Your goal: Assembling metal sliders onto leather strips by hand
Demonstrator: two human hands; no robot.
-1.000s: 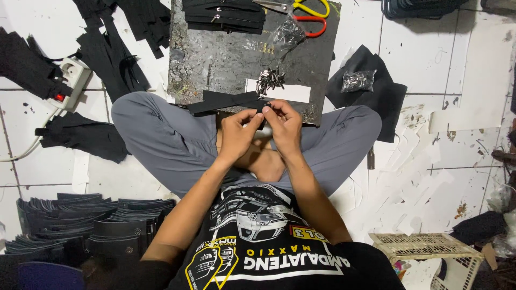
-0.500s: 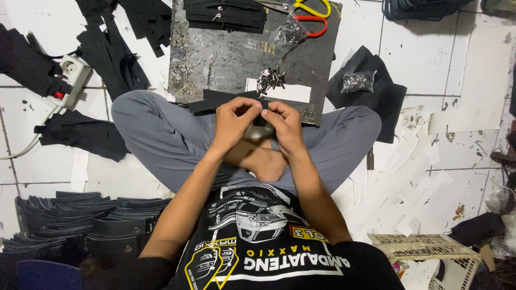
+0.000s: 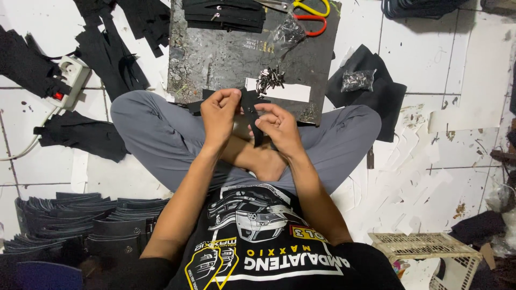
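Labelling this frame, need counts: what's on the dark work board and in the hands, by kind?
Black strip, held by left hand and right hand: 1
Scissors: 1
White paper strip: 1
Pile of small metal fittings: 1
Stack of black pieces: 1
Clear bag: 1
Total: 6, on the board

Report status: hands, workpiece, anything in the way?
Left hand and right hand both pinch black strap piece over lap. Small metal fittings lie apart on work board. Nothing obstructing.

Light over my lap is even and bright, casting only soft shadows. White floor tiles [image 3: 462,64] show mild glare. Focus is sharp centrally; lines bend slightly away from the tiles toward picture edges.
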